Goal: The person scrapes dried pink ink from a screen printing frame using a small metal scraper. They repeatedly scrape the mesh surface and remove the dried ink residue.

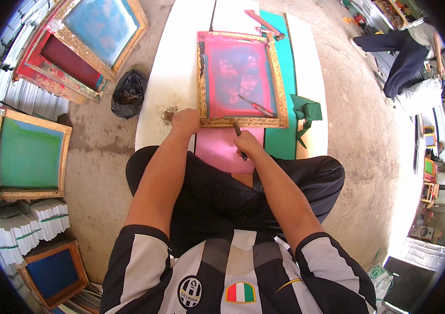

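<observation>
A screen-printing frame (pixel 282 99) of worn wood, its mesh pink and blue, lies flat before me. My left hand (pixel 185 121) is closed at its near left corner, fingers curled against the wood. My right hand (pixel 248 144) grips a slim dark hand tool (pixel 237 129), its tip against the near edge of the frame; the tool's exact kind is unclear. On the mesh rests a screwdriver (pixel 260 108) with a red handle, its shaft pointing to the far left. Beside my left hand sits a small heap of brownish bits (pixel 169 114), perhaps pulled staples.
Past the frame lies a tool with a reddish handle (pixel 263 22). Folded green material (pixel 306 111) is to the right, a black plastic bag (pixel 128 94) to the left. More frames (pixel 29 194) lean against paper stacks (pixel 49 219). Another person (pixel 405 49) sits at far right.
</observation>
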